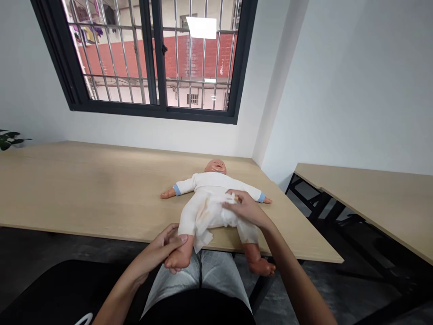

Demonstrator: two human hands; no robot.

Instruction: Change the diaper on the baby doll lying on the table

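Observation:
A baby doll [216, 180] in a white outfit with blue cuffs lies on its back on the wooden table, head toward the window. Its bare feet stick out past the near edge. My left hand [169, 248] is wrapped around the doll's lower leg [184, 250] on the left side. Over the doll's middle, my right hand [245, 207] pinches a thin, crumpled white tissue [216, 205], slightly blurred. Part of the white material hangs down between the legs. The fingertips of my right hand are partly hidden by it.
The table [101, 189] reaches to the wall below a barred window [152, 58]. A second table [379, 194] stands to the right across a gap. Plant leaves [11, 139] show at the far left, and a black chair [64, 289] is at lower left.

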